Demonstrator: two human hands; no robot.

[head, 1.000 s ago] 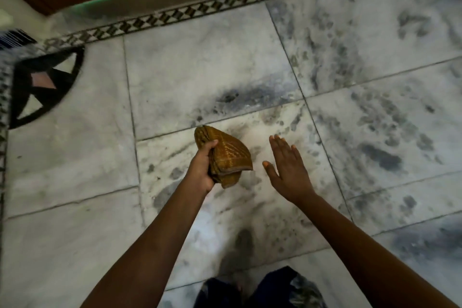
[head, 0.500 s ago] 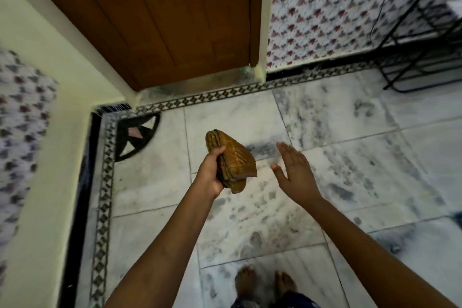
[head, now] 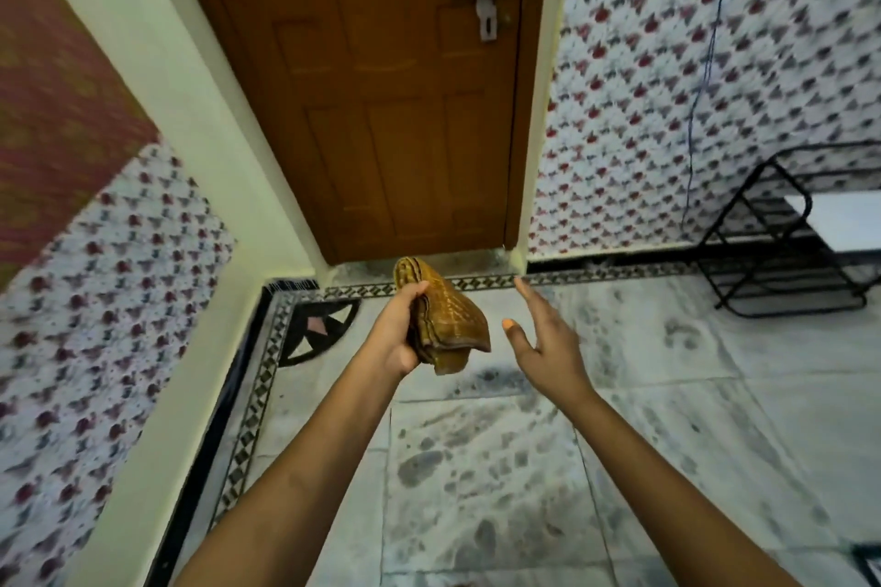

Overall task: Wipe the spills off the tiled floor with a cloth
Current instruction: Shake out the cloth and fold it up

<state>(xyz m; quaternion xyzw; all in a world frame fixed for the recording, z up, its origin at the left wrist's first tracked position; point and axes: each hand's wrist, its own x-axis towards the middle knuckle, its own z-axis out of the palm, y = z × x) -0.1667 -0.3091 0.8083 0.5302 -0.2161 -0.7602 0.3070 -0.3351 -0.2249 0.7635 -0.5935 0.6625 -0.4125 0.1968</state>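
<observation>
My left hand (head: 395, 334) grips a folded mustard-yellow cloth (head: 453, 324) and holds it up in the air, well above the floor. My right hand (head: 543, 338) hovers just right of the cloth with fingers straight and spread, touching nothing. Below both hands lies the white marble tiled floor (head: 715, 419), marked with dark grey smudges and spill stains (head: 481, 458) across several tiles.
A closed brown wooden door (head: 381, 86) with a metal latch (head: 486, 10) stands straight ahead. Patterned tiled walls rise on both sides. A black wire rack (head: 782, 248) stands at the right wall. A black-and-white border strip (head: 248, 410) edges the floor on the left.
The view has tilted up from the floor to the door and walls. Both hands have kept their pose, the left still gripping the cloth, the right still beside it.
</observation>
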